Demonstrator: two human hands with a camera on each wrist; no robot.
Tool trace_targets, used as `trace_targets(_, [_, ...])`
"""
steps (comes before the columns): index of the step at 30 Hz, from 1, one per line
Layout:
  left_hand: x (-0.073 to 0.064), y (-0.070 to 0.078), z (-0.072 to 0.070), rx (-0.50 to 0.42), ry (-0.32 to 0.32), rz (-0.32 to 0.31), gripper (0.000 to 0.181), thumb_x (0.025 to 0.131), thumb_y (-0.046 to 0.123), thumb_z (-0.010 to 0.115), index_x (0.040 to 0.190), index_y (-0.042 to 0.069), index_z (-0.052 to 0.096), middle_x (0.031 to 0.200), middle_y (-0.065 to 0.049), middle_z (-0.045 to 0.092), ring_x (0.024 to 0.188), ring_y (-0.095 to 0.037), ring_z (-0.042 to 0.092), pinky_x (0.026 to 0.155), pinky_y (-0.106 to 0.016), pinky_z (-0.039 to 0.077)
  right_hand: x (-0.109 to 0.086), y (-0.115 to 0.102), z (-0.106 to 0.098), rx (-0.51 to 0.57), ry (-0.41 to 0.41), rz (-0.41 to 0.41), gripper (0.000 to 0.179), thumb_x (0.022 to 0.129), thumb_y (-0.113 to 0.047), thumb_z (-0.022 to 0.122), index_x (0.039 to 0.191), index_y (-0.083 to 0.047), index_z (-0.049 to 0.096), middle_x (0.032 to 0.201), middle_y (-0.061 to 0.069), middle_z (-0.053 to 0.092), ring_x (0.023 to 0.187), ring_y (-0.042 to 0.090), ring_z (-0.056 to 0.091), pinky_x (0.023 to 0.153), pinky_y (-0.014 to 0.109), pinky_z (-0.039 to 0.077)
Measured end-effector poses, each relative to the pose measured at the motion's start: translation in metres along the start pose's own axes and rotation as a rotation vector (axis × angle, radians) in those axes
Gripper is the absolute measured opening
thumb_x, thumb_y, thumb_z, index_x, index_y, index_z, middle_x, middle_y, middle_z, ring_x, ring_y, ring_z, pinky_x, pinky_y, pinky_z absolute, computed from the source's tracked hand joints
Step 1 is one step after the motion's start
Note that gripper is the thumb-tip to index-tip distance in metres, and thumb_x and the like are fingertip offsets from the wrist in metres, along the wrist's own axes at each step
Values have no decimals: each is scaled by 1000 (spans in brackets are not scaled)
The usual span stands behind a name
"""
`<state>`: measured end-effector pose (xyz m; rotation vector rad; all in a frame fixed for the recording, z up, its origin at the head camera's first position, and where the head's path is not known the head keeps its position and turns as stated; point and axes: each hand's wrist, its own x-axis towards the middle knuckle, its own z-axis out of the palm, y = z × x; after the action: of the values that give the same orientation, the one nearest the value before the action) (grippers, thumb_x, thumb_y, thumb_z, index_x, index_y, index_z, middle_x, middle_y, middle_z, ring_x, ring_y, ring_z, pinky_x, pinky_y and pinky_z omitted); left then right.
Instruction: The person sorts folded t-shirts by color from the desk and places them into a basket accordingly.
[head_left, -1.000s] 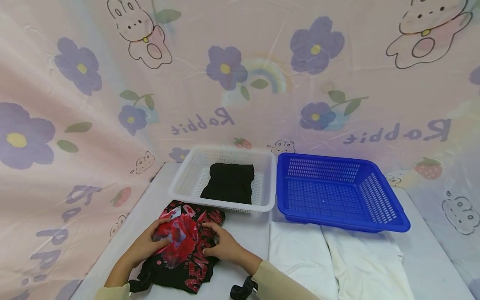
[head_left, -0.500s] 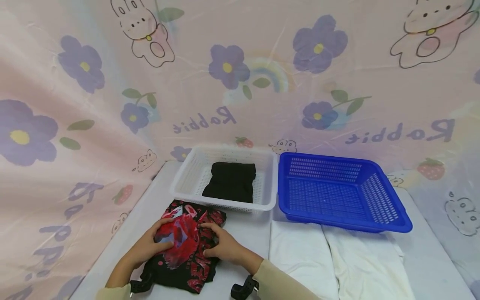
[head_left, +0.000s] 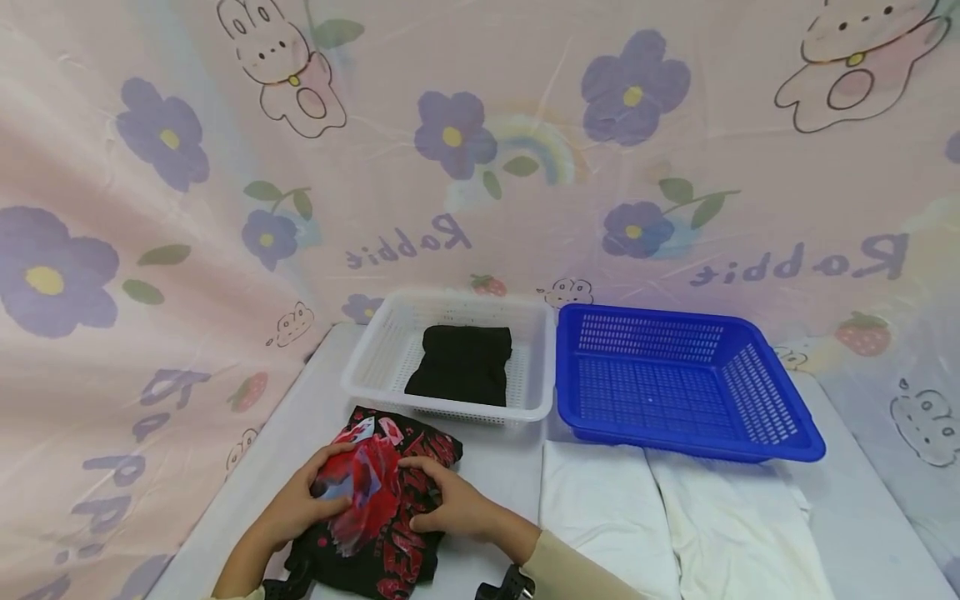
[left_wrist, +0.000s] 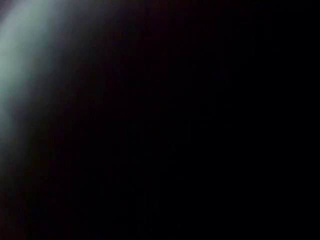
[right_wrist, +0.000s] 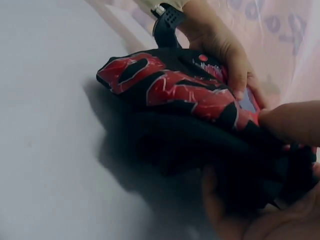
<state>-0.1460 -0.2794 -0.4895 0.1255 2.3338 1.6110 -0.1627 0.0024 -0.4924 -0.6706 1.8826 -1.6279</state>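
Note:
A folded black shirt with a red flower print (head_left: 369, 492) is between my two hands, in front of the white basket. My left hand (head_left: 298, 498) grips its left side, the thumb lying on the print. My right hand (head_left: 459, 505) holds the right side. In the right wrist view, the right thumb (right_wrist: 292, 121) presses on top while fingers are under the shirt (right_wrist: 185, 95). A dark shadow spreads on the table below its edge, and part of the shirt looks raised. The left wrist view is almost wholly black, so it shows nothing of the left hand.
A white basket (head_left: 530, 406) at the back holds a folded black cloth (head_left: 461, 364). Right of it stands a blue basket (head_left: 652, 392). Two folded white cloths (head_left: 603, 508) lie before the blue basket, side by side. A printed curtain (head_left: 525, 208) hangs behind and left.
The printed shirt has moved slightly toward me and to the right, with both hands on it. Its far edge now lies further from the white basket. The baskets and white cloths stay put.

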Motion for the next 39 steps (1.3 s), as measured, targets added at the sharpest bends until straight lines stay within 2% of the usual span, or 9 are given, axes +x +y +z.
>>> trace_targets(4, [-9,3,3,-53,-5,35,77,83,10,72,147,19,31,130,-27,43,91,-25,62,68,-40,56,-12,-9,2,-7,-21,-31,72,81,-7,72,142,-31,42,140,-3,47,119,9,52,92,27,44])
trace_targets(8, [-17,8,8,-74,28,57,77,82,7,73,146,18,33,134,-25,40,96,-25,61,71,-39,56,-23,-17,0,5,-55,-80,72,82,-9,70,144,-29,39,141,0,47,113,5,57,89,23,47])
trace_targets(12, [-22,20,11,-42,81,93,76,81,7,74,145,19,36,135,-22,39,97,-24,59,72,-35,55,-31,-27,-5,12,-73,-126,72,83,-8,68,145,-27,37,141,3,48,108,4,61,87,21,49])
trace_targets(16, [-25,33,12,-19,94,166,74,82,6,72,145,18,36,135,-18,39,98,-21,59,72,-34,55,-36,-37,-10,-26,-63,-162,74,83,-6,68,146,-28,35,140,2,51,114,5,58,93,21,46])
trace_targets(19, [-24,40,14,-8,91,223,73,83,4,71,145,18,35,134,-16,40,98,-19,59,72,-34,55,-39,-45,-15,-65,-44,-180,75,83,-6,68,146,-29,35,139,-1,52,117,6,56,96,22,45])
trace_targets(24, [-20,52,17,-11,82,283,73,84,3,69,146,17,34,131,-15,42,97,-17,60,71,-35,56,-45,-56,-23,-98,-17,-196,75,83,-4,67,146,-30,35,138,-2,52,117,7,57,95,22,47])
trace_targets(31, [-18,78,17,76,140,382,73,82,5,71,145,18,36,131,-14,43,99,-14,56,71,-32,55,-49,-78,-37,-151,3,-227,78,84,0,65,147,-33,33,137,-4,53,118,10,57,96,24,47])
trace_targets(39, [4,116,14,130,142,472,77,82,5,72,146,20,33,132,-13,41,107,-22,51,75,-31,55,-43,-104,-68,-224,85,-324,78,83,5,59,148,-28,34,137,4,53,114,17,59,93,26,49])
